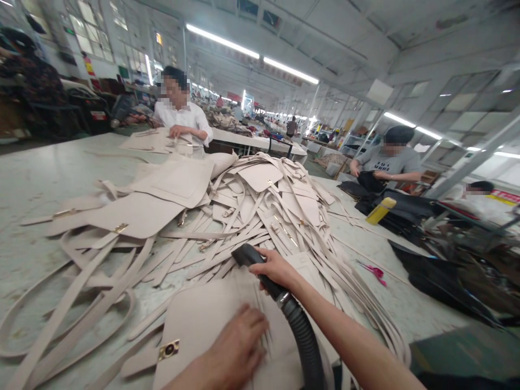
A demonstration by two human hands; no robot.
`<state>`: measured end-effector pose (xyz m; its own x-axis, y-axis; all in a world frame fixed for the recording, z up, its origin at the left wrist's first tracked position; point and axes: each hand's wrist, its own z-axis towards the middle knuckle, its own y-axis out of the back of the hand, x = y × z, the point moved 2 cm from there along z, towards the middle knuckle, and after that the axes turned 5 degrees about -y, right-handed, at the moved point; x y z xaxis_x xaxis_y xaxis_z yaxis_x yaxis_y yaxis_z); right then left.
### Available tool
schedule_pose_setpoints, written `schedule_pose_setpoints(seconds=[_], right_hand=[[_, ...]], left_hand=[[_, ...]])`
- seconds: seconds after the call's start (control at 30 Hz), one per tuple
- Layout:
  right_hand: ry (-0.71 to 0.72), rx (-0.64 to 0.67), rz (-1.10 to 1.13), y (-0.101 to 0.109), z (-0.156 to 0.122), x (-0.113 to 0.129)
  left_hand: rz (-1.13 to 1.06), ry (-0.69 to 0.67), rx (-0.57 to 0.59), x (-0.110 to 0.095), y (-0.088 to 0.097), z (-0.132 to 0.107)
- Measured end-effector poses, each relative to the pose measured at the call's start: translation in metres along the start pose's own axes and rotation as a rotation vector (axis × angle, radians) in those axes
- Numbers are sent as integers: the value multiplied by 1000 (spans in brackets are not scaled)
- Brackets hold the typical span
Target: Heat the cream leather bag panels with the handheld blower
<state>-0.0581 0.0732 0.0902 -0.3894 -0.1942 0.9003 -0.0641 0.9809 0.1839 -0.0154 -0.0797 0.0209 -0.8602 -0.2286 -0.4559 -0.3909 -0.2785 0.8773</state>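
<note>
Landmark: the heap of beige strapped bag pieces (260, 177) on the pale worktable (52, 162).

Right hand (276, 265), at the heap's near edge: fingers wrapped round a black nozzle (244, 254), a firm-looking hold. Ribbed hose (303, 330) drops from it, away from the heap. Left hand (239, 336), nearer the wearer than the heap: over a beige bag panel (199, 311), fingers bent, badly blurred; cannot tell whether it pinches the material or merely rests. Panel lies flat just in front of the heap, brass-toned clasp (169, 350) at its outer corner.

Risks, as judged: nozzle mouth sits close to loose strap ends; a careless swing could snag one and drag the heap's front out of order. Hose passes across the panel side; a tug there might shift the panel or scuff its face. If the left hand bears too lightly, the panel may slide or crease. Clasp metal could scratch neighbouring pieces if they rub.

Right of the heap: pink-handled scissors (377, 273), near trailing straps; sweeping those straps might carry the scissors along. Beyond the heap, a white-shirted co-worker (182, 119) handles similar beige pieces.
</note>
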Motion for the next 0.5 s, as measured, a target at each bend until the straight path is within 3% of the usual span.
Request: schedule_pose_setpoints(seconds=[0.1,0.2,0.27,0.37,0.5], right_hand=[[80,-171,43,15,-33,-8],[85,-294,77,22,-71,-30],[62,-345,122,22,-95,-51],[42,-391,216,18,-125,-80],[43,-263,257,6,-139,-97]], left_hand=[[70,380,-190,39,32,6],[58,615,-177,77,49,20],[17,653,-140,91,49,32],[-24,659,-144,95,41,47],[-74,584,-142,86,34,58]])
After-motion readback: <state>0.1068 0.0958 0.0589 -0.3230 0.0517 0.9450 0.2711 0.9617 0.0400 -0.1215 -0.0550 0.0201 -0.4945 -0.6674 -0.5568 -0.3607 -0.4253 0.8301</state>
